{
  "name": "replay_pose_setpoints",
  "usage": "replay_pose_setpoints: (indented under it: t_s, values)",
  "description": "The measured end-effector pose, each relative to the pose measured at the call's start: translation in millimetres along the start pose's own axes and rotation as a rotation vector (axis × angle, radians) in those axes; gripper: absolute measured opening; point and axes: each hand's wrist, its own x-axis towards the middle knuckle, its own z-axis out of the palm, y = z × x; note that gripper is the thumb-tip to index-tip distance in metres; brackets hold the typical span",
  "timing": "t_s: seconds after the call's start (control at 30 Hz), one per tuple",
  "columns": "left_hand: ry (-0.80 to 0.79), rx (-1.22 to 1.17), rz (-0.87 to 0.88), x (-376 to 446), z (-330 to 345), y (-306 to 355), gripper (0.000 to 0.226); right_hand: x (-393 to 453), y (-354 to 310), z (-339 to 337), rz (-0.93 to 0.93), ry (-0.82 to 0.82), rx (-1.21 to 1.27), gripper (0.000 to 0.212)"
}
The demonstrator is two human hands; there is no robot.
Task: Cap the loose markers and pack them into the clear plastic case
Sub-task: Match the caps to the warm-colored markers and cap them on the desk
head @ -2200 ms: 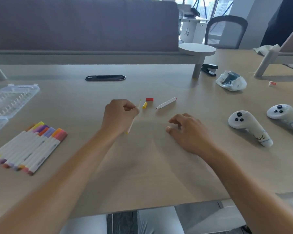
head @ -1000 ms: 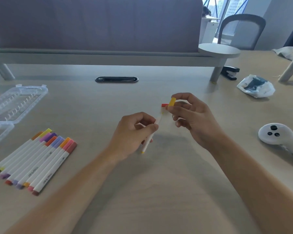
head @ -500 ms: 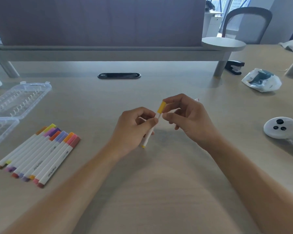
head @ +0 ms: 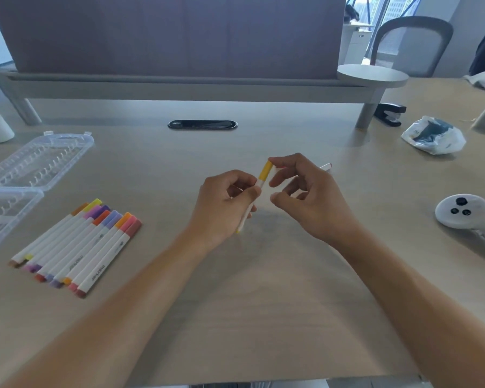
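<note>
My left hand (head: 221,208) grips a white marker (head: 247,217) with its yellow cap (head: 265,170) on the upper end, tilted up over the table's middle. My right hand (head: 305,194) hovers just right of the cap with fingers loosely curled; its index fingertip touches the cap's tip and the thumb is apart from it. A second white marker (head: 326,166) with a red end peeks out behind my right hand. Several capped markers (head: 76,245) lie in a row at the left. The clear plastic case (head: 39,161) lies open at the far left.
A white controller (head: 465,214) lies at the right edge. A crumpled plastic bag (head: 431,135) and a black stapler (head: 389,113) sit at the back right. A black cable slot (head: 202,124) is set into the table (head: 263,303) before the grey divider.
My right hand picked up the yellow cap, brought it to the marker in my left hand and pushed it on. Its pinch on the cap has now loosened.
</note>
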Motion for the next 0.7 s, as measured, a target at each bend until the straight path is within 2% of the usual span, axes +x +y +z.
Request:
replay_pose_setpoints:
  t_s: [0.1, 0.2, 0.37, 0.47, 0.7]
  values:
    - [0.054, 0.029, -0.050, 2, -6, 5, 0.005, -3, 0, 9, 0.029, -0.024, -0.064, 0.059]
    - [0.094, 0.209, -0.083, 6, -21, 6, 0.003, -4, 0, 23, 0.099, -0.076, -0.194, 0.065]
    - [0.165, 0.526, -0.103, -19, -72, 10, 0.005, -9, -18, 39, 0.122, -0.266, -0.564, 0.052]
    - [0.245, 0.668, -0.128, -50, -106, 6, 0.005, -25, -38, 59, 0.082, -0.365, -0.658, 0.051]
    - [0.234, 0.953, -0.186, -99, -148, -7, 0.014, -49, -67, 104, 0.015, -0.359, -0.771, 0.051]
